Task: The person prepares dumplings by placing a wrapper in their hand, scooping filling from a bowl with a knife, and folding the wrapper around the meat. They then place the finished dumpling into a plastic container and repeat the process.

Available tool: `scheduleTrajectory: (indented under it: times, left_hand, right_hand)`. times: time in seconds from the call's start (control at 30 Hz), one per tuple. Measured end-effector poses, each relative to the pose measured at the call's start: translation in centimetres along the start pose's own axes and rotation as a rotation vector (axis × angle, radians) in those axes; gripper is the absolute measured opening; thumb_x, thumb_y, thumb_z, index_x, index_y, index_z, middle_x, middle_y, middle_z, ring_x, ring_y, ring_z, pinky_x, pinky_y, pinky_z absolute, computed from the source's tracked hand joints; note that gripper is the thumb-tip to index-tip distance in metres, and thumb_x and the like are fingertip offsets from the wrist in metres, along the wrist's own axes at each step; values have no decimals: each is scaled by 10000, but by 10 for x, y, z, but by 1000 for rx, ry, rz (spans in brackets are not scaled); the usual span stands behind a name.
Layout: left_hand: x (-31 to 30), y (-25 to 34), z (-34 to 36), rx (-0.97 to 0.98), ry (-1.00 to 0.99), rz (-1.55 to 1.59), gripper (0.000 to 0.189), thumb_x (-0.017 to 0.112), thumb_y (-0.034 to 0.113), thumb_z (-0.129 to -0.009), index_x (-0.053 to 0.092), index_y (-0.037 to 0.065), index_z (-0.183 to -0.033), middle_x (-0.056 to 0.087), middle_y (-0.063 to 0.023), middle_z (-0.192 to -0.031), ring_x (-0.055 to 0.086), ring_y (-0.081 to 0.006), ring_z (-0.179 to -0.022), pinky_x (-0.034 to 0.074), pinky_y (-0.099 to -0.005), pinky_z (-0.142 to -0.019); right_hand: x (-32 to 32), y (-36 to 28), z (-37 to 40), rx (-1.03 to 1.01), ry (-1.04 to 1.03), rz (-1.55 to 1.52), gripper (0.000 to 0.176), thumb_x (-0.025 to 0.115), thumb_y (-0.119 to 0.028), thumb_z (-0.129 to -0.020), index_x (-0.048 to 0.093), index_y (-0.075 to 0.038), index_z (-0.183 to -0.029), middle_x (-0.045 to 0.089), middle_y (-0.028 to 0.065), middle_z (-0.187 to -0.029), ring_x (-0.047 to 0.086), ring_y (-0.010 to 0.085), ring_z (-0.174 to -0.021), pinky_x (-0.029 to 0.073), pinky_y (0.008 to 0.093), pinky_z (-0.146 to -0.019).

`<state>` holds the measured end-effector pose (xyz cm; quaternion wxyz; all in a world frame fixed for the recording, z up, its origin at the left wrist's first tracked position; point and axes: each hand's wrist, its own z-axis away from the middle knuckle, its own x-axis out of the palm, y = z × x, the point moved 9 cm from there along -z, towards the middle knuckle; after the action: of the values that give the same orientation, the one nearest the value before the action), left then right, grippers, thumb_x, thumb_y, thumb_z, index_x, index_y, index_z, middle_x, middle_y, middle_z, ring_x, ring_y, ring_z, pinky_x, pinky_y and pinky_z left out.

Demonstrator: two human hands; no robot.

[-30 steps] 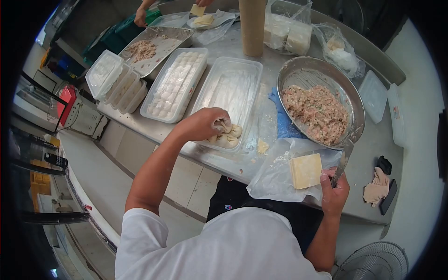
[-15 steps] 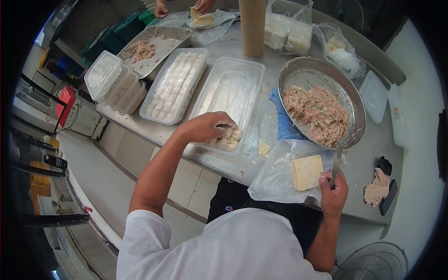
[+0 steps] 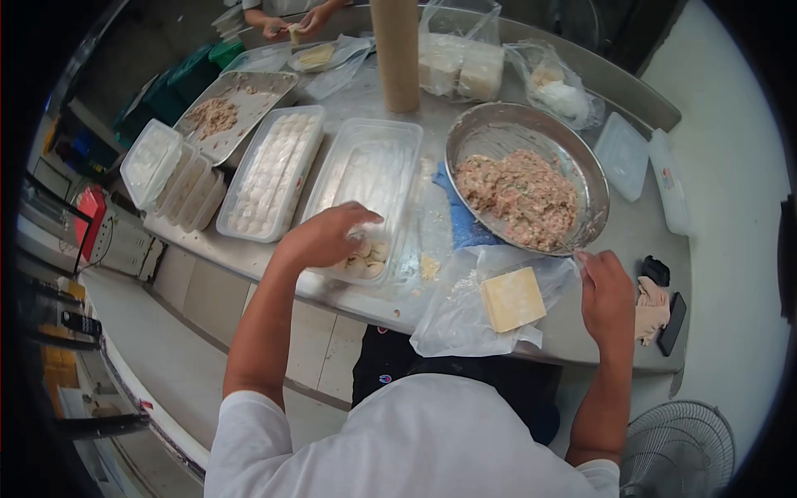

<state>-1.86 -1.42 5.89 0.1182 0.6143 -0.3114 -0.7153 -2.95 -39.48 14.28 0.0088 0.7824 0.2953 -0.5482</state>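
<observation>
Right hand [image 3: 607,292] now beside bowl [image 3: 506,124], grip unclear.

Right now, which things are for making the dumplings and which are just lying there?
In use: left hand, dumplings, clear tray, right hand, wrapper stack, bowl of meat filling.
Lying about: phone, cloth, cardboard tube, fan.

Bright, even light falls from overhead, and shadows are soft and short. Pale glare sits on the grey stainless-steel table [image 3: 635,236] and on the round metal bowl [image 3: 498,133] at 2 o'clock. Fisheye distortion bends the edges, ringed by a black vignette, with slight blur towards 9 o'clock.
</observation>
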Motion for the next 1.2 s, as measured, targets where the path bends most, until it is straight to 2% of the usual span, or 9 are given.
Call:
scheduleTrajectory:
  times: [0.13, 0.23, 0.33, 0.5, 0.67, 0.8, 0.87, 1.0, 1.2]
  left_hand:
    - [-4, 84, -3, 302, 327, 187, 288, 727, -50, -788, 686, 27, -1062, 681, -142, -1089, 676, -327, -1025, 536, -388, -920]
    - [78, 154, -13, 437, 41, 305, 395, 757, -38, -715, 686, 48, -1093, 648, -146, -1170, 593, -348, -1171, 484, -426, -1015]
    - [139, 194, -24, 510, 15, 306, 344, 790, 109, -761, 676, 24, -1074, 609, -180, -1218, 578, -378, -1145, 485, -455, -983]
    - [171, 191, -40, 504, -12, 142, 314, 790, 128, -760, 668, 25, -1031, 603, -172, -1151, 579, -383, -1048, 488, -481, -895]
    - [168, 202, -38, 453, 28, 157, 312, 792, 141, -747, 662, 34, -1009, 594, -154, -1098, 570, -378, -1017, 469, -491, -865]
    - [166, 211, -40, 339, 100, 13, 314, 783, 164, -744, 663, 45, -1008, 591, -137, -1035, 575, -361, -991, 457, -475, -839]
    - [165, 213, -40, 333, 117, -7, 303, 776, 165, -748, 665, 50, -1005, 588, -132, -1015, 578, -355, -980, 455, -470, -830]
    - [166, 204, -43, 331, 82, 67, 248, 745, 136, -766, 664, 57, -987, 600, -140, -1003, 585, -367, -972, 461, -479, -827]
    - [152, 175, -53, 247, 193, 375, 195, 675, 139, -855, 629, 44, -1020, 628, -164, -1007, 621, -368, -952, 500, -450, -798]
  right_hand:
    - [15, 2, -33, -50, -62, 384, 260, 591, -43, -865, 715, -89, -1089, 633, 110, -893, 664, 324, -819, 539, 437, -708]
    - [49, -5, -47, -154, -144, 420, 206, 583, -63, -850, 709, -92, -1009, 655, 111, -884, 684, 324, -818, 553, 436, -701]
    - [59, -19, -49, -202, -316, 397, 128, 589, -90, -851, 693, -80, -925, 673, 122, -871, 700, 329, -825, 561, 437, -703]
    - [50, 0, -44, -131, -389, 275, 119, 629, -135, -867, 718, -61, -895, 693, 137, -856, 709, 333, -849, 559, 464, -738]
    - [33, 35, -41, -116, -171, -244, 202, 681, -169, -876, 761, -71, -1033, 707, 142, -876, 699, 337, -838, 547, 473, -745]
    - [23, 29, -43, -109, -120, -50, 154, 665, -168, -879, 748, -74, -969, 703, 126, -864, 695, 334, -816, 548, 467, -731]
    - [34, 22, -45, -65, -255, 295, 115, 648, -165, -884, 718, -75, -897, 694, 115, -851, 690, 333, -801, 548, 458, -716]
    - [53, 13, -43, -130, -352, 285, 121, 636, -174, -884, 677, -71, -836, 688, 101, -838, 689, 329, -795, 548, 458, -709]
    - [37, 35, -35, -142, -141, -214, 169, 701, -148, -860, 729, -30, -978, 708, 134, -885, 698, 330, -808, 551, 417, -727]
